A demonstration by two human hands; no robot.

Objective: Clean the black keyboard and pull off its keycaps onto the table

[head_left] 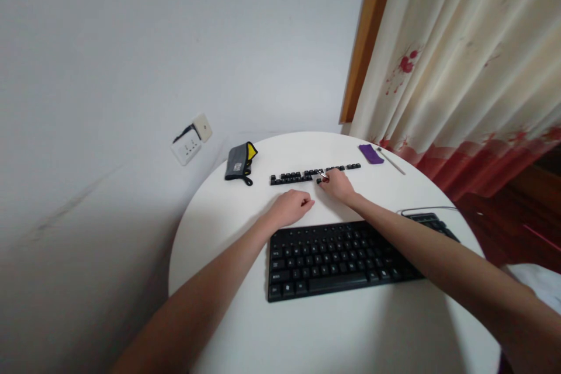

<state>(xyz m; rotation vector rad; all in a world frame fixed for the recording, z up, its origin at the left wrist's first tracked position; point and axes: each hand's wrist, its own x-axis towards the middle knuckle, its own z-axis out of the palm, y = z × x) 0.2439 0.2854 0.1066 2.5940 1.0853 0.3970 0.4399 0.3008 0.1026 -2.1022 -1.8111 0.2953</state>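
Observation:
My left hand [293,208] rests loosely curled on the white table, just beyond the black keyboard [324,257]; nothing shows in its fingers. Further out, my right hand [339,185] pinches a small shiny metal tool [323,175], whose exact kind is too small to make out. A loose black keycap [319,181] sits right by those fingertips. Black keycaps [291,180] stand in rows across the far part of the table, some partly hidden by the right hand. The top rows of the keyboard look bare of caps, and my right forearm covers part of its right side.
A grey and yellow folded cloth [239,162] lies at the table's far left. At the far right are a purple cloth [370,154] and a thin stick-like brush [391,161]. The keyboard's cable [427,208] runs along the right. Wall and curtain [438,70] border the round table [245,327].

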